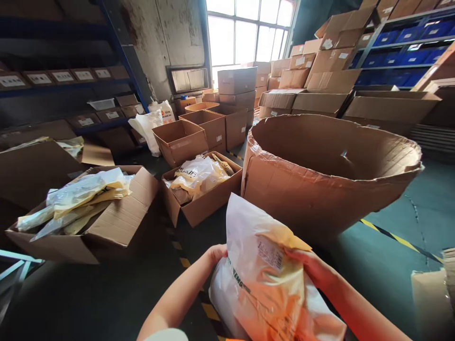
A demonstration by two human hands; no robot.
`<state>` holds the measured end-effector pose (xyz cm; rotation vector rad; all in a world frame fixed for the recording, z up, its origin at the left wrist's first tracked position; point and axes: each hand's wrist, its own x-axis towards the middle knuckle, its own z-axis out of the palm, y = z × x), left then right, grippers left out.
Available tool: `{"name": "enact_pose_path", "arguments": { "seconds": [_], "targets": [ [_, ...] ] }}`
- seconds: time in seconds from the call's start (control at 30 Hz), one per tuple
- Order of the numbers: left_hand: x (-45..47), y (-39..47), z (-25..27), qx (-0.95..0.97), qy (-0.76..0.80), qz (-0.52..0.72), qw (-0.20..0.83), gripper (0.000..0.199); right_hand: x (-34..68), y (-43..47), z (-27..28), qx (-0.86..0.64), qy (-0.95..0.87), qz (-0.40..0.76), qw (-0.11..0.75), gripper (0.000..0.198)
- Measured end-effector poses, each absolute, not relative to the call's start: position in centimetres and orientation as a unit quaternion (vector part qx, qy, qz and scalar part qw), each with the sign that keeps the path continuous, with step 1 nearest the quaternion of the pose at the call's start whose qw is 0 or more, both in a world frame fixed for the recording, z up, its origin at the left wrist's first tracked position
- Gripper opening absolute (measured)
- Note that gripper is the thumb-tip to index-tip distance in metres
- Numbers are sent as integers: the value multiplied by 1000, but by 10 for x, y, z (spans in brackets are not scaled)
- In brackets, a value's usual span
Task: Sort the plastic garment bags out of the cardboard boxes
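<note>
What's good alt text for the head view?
Both hands, left hand and right hand, hold a plastic mailer bag with a printed label above a dark warehouse floor. Ahead stand a large round cardboard bin and open cartons of bagged parcels.

A white and yellow plastic mailer bag [263,279] stands near, low centre. It is crinkled, upright, label facing out.
</note>
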<state>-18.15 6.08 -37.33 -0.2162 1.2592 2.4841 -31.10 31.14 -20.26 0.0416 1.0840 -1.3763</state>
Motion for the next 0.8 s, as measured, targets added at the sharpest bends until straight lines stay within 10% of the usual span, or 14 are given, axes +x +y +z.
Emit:
{"name": "enact_pose_path", "arguments": {
  "seconds": [0.33,0.6,0.8],
  "targets": [
    [-148,66,-339,-177,383,896,141,51,-318,313,-187,76,557,-609,560,40],
    [-41,-15,-226,-444,399,752,-280,23,-357,358,-242,117,482,-691,525,44],
    [19,-182,-114,-473,486,495,-543,51,-350,410,-256,226,545,-654,474,46]
  ]
}}
